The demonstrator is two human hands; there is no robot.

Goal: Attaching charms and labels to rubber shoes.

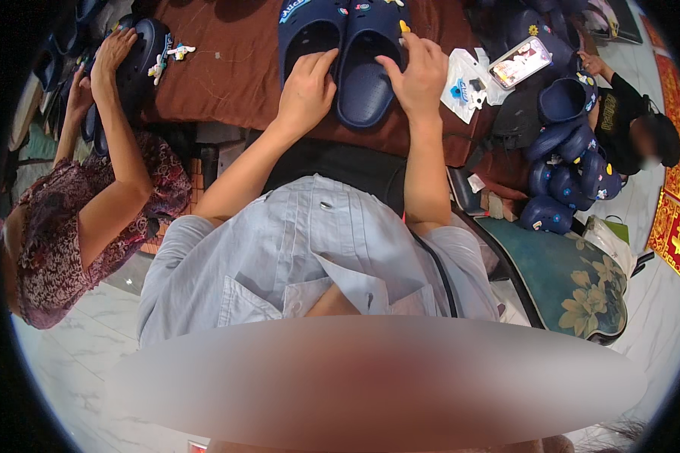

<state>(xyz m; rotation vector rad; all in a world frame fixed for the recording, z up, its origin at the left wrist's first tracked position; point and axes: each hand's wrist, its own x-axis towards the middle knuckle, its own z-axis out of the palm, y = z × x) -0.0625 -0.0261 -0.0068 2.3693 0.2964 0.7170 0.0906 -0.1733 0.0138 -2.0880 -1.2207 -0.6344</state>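
Note:
A pair of navy foam clogs lies side by side at the table's near edge, with colourful charms on the toes. Over the heel of the left clog (pixel 310 36) sits my left hand (pixel 307 89), fingers bent and closed on its inner side; the hand hides much of that heel. My right hand (pixel 418 79) grips the outer side of the right clog (pixel 365 94), thumb at the inside rim and fingers by a yellow charm (pixel 405 27). Just right of that hand, a small clear bag (pixel 461 72) holds blue and white charms.
A phone with a lit screen (pixel 520 62) lies beyond the bag on the brown cloth (pixel 219 75). Navy clogs (pixel 570 162) are piled at right, above a floral cushioned seat (pixel 563 279). At left, a co-worker's hands (pixel 115 49) touch another clog (pixel 140 75). Another person (pixel 631 124) is at far right.

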